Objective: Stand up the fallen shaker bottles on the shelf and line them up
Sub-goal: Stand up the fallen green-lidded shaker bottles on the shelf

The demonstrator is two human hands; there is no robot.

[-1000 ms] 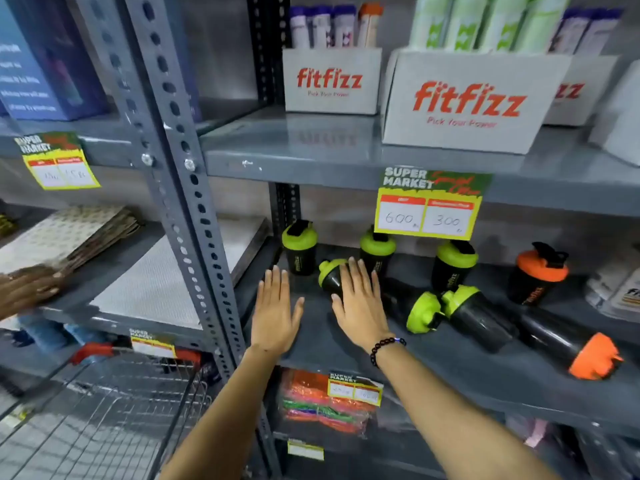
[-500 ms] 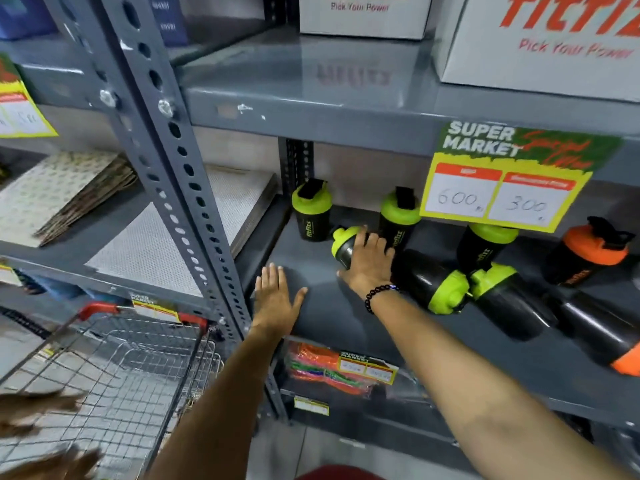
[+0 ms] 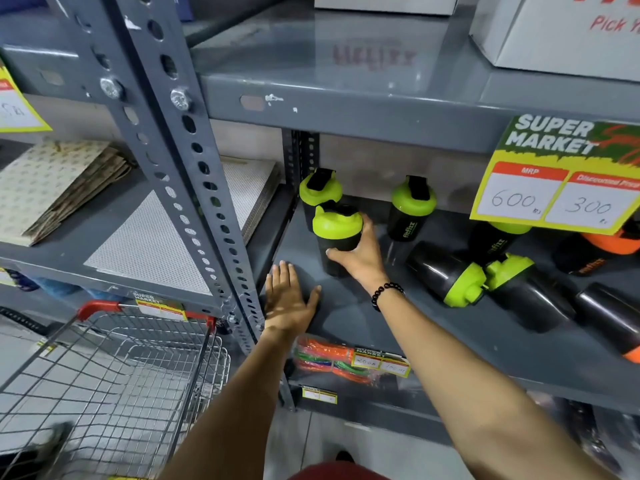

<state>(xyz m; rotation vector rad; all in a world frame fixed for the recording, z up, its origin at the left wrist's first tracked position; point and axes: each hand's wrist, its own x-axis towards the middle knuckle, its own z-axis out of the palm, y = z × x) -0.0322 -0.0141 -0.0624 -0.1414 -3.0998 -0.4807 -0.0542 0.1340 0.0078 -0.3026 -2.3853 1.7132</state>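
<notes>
My right hand (image 3: pixel 360 261) grips a black shaker bottle with a green lid (image 3: pixel 337 233), held upright on the grey shelf (image 3: pixel 398 327) at its left end. My left hand (image 3: pixel 287 299) lies flat and open on the shelf's front edge, just left of that bottle. Behind stand two upright green-lidded bottles (image 3: pixel 318 192) (image 3: pixel 412 209). To the right, two green-lidded bottles (image 3: pixel 446 275) (image 3: pixel 530 289) lie on their sides, lids meeting. An orange-lidded bottle (image 3: pixel 609 317) lies further right, partly cut off.
A yellow price tag (image 3: pixel 561 181) hangs from the upper shelf and hides part of another upright green-lidded bottle (image 3: pixel 498 240) and an orange-lidded one (image 3: pixel 602 251). A grey perforated post (image 3: pixel 194 188) stands left. A wire shopping cart (image 3: pixel 114 368) sits lower left.
My right hand took hold of the fallen green-lidded bottle and turned it upright at the shelf's left end. The view moved closer; my left hand stayed flat on the shelf edge.
</notes>
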